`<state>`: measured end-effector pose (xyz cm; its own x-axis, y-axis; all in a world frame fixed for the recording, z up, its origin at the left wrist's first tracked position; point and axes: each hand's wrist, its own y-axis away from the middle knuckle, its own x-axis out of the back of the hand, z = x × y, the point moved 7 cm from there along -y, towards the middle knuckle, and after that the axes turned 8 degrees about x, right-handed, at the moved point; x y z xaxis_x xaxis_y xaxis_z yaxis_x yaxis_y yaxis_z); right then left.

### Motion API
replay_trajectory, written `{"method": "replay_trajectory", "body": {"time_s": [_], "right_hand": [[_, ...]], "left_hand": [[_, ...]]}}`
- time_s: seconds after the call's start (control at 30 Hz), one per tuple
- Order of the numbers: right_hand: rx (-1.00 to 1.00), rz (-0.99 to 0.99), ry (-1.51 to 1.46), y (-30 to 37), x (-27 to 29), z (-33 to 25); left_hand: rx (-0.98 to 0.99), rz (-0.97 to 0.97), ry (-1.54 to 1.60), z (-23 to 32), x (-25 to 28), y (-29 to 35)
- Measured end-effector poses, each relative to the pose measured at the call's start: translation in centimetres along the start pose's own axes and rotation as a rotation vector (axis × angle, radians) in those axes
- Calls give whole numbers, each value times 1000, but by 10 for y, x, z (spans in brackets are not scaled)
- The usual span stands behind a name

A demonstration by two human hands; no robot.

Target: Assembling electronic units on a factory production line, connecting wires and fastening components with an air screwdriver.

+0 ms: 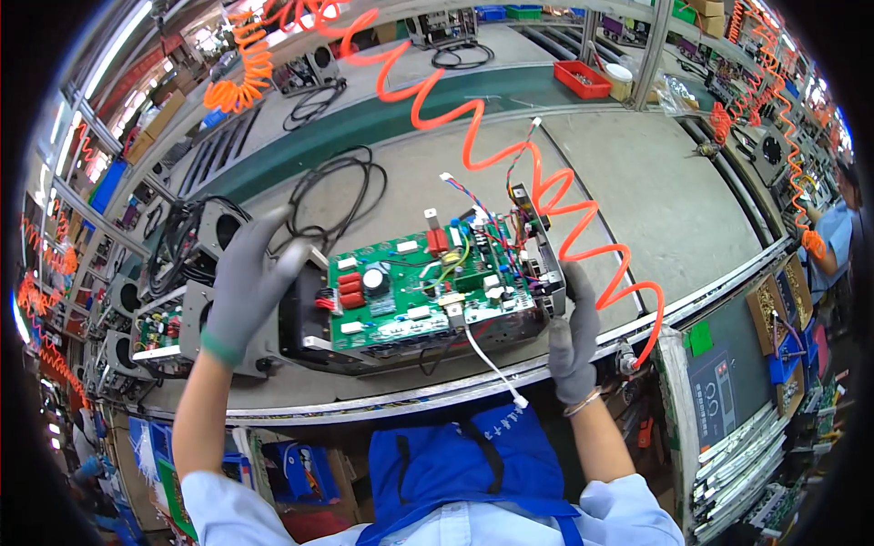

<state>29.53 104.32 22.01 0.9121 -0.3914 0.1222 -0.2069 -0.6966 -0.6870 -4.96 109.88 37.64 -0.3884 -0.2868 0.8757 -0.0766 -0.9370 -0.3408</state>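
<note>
An open machine chassis (pixel 437 348) lies on the bench in front of me. A green circuit board (pixel 410 289) with red, white and black parts faces up on it. My left hand (pixel 246 282), in a grey glove, is at the chassis's left end, fingers and thumb spread apart; whether it touches is unclear. At the other end, my gloved right hand (pixel 576 341) grips the end panel (pixel 544 264), with fingers along its outer side. A white cable with a connector (pixel 494 360) hangs over the front edge. Loose wires with white plugs (pixel 469 191) rise behind the board.
An orange coiled air hose (pixel 473 136) stretches over the bench to a fitting at front right. Behind the chassis lies a black cable (pixel 339 187). More machine units (pixel 164 332) stand at left. A red bin (pixel 583 80) sits at the back. Another person (pixel 833 237) works at far right.
</note>
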Motion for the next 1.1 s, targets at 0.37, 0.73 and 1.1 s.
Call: {"method": "replay_trajectory", "body": {"time_s": [0.37,0.73,1.1], "right_hand": [[-417,290,-472,2,-58,100],[-278,228,-381,19,-52,36],[-791,-204,-798,39,-92,-60]], "left_hand": [[155,711,377,-43,-32,79],[47,754,397,-98,-40,41],[33,781,371,-93,-36,44]]}}
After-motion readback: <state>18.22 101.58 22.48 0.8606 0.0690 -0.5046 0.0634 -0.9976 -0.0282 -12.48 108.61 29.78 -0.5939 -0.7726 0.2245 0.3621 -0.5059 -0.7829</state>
